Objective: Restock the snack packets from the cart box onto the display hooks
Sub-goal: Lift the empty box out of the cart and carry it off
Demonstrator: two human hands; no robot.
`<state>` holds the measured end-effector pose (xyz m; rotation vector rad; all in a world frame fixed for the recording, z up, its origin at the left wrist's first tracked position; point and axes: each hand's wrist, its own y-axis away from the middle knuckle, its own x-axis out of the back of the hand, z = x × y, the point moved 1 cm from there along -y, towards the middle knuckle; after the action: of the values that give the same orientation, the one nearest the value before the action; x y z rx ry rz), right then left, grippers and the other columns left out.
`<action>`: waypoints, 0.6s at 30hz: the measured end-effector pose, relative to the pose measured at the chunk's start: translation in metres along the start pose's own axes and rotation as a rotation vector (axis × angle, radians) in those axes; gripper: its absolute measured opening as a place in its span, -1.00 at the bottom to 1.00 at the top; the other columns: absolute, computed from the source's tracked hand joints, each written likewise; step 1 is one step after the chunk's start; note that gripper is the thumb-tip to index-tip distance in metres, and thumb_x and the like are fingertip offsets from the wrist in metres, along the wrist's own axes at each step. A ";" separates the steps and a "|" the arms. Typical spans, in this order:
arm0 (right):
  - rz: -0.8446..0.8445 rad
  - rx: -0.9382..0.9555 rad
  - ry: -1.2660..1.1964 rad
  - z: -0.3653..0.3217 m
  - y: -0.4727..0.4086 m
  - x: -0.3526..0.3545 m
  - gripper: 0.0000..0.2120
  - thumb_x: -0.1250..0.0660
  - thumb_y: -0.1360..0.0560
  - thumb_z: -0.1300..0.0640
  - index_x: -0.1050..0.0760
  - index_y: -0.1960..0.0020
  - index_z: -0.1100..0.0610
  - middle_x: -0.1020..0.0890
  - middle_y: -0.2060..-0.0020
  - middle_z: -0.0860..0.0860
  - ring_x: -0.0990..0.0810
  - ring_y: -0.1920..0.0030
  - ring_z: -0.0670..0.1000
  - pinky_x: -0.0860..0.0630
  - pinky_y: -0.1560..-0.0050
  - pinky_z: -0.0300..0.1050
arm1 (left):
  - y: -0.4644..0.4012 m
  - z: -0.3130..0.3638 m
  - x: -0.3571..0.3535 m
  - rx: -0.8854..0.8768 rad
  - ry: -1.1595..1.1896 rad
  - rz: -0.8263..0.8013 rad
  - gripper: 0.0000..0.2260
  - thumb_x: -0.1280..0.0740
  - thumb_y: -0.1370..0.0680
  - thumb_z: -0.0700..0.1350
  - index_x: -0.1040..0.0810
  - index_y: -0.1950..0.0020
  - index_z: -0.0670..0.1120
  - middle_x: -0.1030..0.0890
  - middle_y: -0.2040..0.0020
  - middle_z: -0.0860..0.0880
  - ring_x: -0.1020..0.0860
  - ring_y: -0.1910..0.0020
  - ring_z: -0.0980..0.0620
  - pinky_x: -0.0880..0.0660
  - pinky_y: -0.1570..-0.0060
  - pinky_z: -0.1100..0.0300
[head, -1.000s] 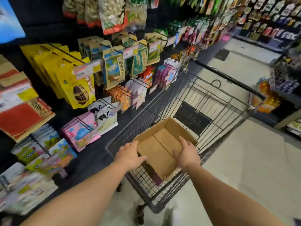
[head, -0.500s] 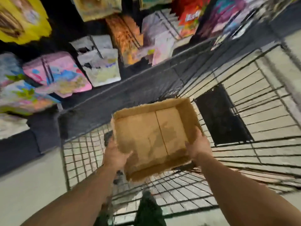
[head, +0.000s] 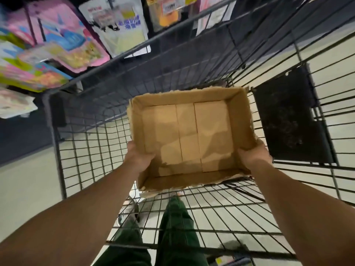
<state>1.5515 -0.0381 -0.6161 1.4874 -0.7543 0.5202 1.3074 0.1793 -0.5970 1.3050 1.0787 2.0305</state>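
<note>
An open brown cardboard box (head: 189, 135) with torn rims sits inside the wire cart (head: 92, 150), and I see no packets in it. My left hand (head: 137, 157) grips the box's left wall near its front corner, thumb inside. My right hand (head: 253, 155) grips the right wall the same way. Snack packets hang on the display at the upper left: pink ones (head: 63, 37) and a white one with blue lettering (head: 117, 25).
A black panel (head: 288, 116) hangs on the cart's right side. Pale floor tiles show through the wire bottom. My legs in green trousers (head: 172, 231) stand below the cart's near end. A dark shelf base (head: 23, 135) runs along the left.
My view has tilted down over the cart, so the box now looks larger and level. Both hands have slid from resting on the box to gripping its side walls.
</note>
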 end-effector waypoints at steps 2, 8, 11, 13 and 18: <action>0.030 0.001 -0.005 0.001 0.005 0.002 -0.39 -0.32 -0.40 -0.08 -0.28 -0.40 0.01 -0.49 -0.19 0.13 -0.45 -0.22 0.24 -0.45 -0.23 0.18 | 0.005 0.001 0.005 0.001 0.027 -0.001 -0.33 -0.44 -0.51 -0.11 -0.13 -0.50 -0.08 -0.50 -0.30 -0.17 -0.51 -0.23 -0.20 -0.50 -0.20 -0.01; 0.126 0.062 -0.298 -0.012 0.046 0.030 -0.59 -0.26 -0.46 0.10 -0.36 -0.30 0.06 -0.54 -0.03 0.08 -0.52 0.00 0.17 -0.50 -0.04 0.04 | 0.048 0.004 0.030 -0.053 0.215 -0.024 -0.28 -0.49 -0.45 -0.08 -0.17 -0.49 -0.08 -0.53 -0.28 -0.13 -0.53 -0.23 -0.18 -0.47 -0.29 -0.03; 0.214 0.129 -0.351 -0.019 0.086 0.057 -0.64 -0.25 -0.45 0.09 -0.40 -0.24 0.08 -0.60 -0.04 0.14 -0.57 -0.03 0.24 -0.54 -0.12 0.16 | 0.077 0.002 0.052 -0.137 0.326 -0.012 -0.34 -0.46 -0.48 -0.13 -0.19 -0.48 -0.07 -0.55 -0.25 -0.08 -0.53 -0.10 -0.08 -0.47 -0.15 0.13; 0.285 0.177 -0.371 -0.020 0.117 0.076 -0.66 -0.24 -0.48 0.10 -0.40 -0.25 0.10 -0.61 -0.05 0.16 -0.57 -0.03 0.26 -0.53 -0.12 0.13 | 0.098 -0.001 0.067 -0.204 0.358 -0.007 -0.43 -0.40 -0.53 -0.16 -0.21 -0.45 -0.08 -0.52 -0.18 -0.03 -0.49 -0.05 -0.02 -0.42 -0.12 0.19; 0.497 0.266 -0.354 -0.024 0.211 0.113 -0.67 -0.23 -0.50 0.08 -0.41 -0.23 0.13 -0.59 0.01 0.19 -0.58 0.03 0.25 -0.49 -0.03 0.06 | 0.146 -0.018 0.121 -0.377 0.417 0.030 -0.36 -0.42 -0.47 -0.03 -0.21 -0.47 -0.04 -0.55 -0.24 -0.08 -0.57 -0.15 -0.12 -0.54 -0.17 0.01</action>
<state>1.4785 -0.0207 -0.3876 1.6624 -1.3958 0.7617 1.2419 0.1806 -0.4180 0.7321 0.7832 2.4467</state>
